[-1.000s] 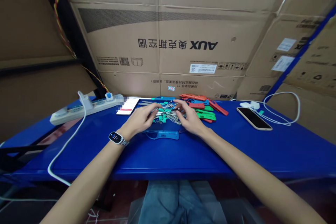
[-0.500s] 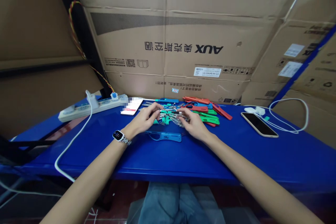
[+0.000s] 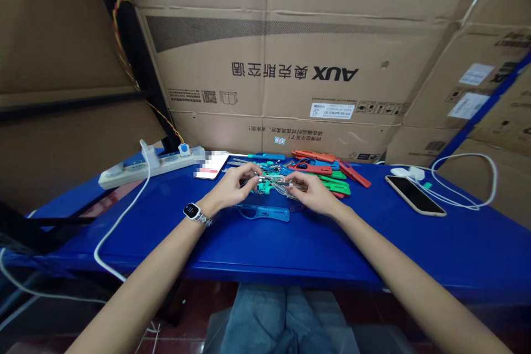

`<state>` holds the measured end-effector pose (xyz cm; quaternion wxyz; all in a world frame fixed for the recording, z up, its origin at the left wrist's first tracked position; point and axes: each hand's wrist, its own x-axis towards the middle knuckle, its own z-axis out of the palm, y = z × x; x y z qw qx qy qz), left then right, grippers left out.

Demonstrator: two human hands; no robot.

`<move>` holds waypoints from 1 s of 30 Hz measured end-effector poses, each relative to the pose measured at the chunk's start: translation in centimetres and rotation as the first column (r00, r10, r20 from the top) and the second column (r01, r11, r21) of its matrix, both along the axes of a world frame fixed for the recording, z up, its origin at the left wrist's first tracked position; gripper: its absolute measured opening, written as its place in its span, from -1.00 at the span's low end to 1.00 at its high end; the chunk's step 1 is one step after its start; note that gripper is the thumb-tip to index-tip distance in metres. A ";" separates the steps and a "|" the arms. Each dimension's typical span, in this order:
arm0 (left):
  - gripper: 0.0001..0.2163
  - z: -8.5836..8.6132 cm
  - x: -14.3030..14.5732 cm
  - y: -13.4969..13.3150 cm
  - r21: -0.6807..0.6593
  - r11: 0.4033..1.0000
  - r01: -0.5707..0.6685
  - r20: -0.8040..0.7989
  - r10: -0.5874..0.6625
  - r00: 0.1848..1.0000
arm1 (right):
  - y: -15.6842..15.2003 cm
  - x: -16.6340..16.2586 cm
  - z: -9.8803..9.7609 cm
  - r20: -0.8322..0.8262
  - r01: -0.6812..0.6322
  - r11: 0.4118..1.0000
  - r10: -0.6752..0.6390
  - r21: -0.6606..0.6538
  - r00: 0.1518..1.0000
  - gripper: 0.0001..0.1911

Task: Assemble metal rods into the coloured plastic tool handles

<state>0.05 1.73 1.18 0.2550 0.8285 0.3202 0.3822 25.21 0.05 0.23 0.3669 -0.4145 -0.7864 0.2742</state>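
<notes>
My left hand [image 3: 234, 185] is closed in a pinch on a small silvery piece [image 3: 262, 178], too small to name. Opposite it, my right hand [image 3: 312, 191] pinches a short dark piece [image 3: 284, 183], partly covered by the fingers. Beneath both hands lies a heap of small green plastic parts [image 3: 267, 188] and thin clear-and-silver pieces. Closer to me, a blue plastic handle shell [image 3: 267, 213] with a trigger loop, like that of a long-necked lighter, rests flat on the table. Behind the heap is a blue handle with a long thin rod [image 3: 267, 156].
Red handle shells [image 3: 313, 169] and green ones [image 3: 335, 185] are piled to the right of the heap. A phone [image 3: 415, 195] and white cable lie farther right. At left are a screen device [image 3: 212, 166] and a power strip [image 3: 166, 163]. Cardboard [image 3: 290, 38] walls the table's back.
The view has shifted slightly. The black and white piece that stretched toward my right fingers no longer shows that way; a silvery piece now shows at my left fingertips.
</notes>
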 end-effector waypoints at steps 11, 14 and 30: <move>-0.82 -0.2 -0.2 0.4 0.219 0.965 -0.146 -0.245 0.199 0.949 | -1.6 -0.7 0.3 -0.007 -0.009 0.999 0.009 -0.030 1.000 -0.72; -0.82 -0.1 -0.2 0.3 0.292 0.941 -0.168 -0.314 0.261 0.913 | -1.8 -0.7 0.8 -0.066 -0.046 0.984 0.035 -0.172 0.997 -0.65; -0.88 0.0 -0.3 0.0 -0.030 0.999 0.012 -0.178 -0.018 0.984 | -0.5 0.5 0.2 0.190 0.124 0.987 -0.142 0.102 0.972 -0.75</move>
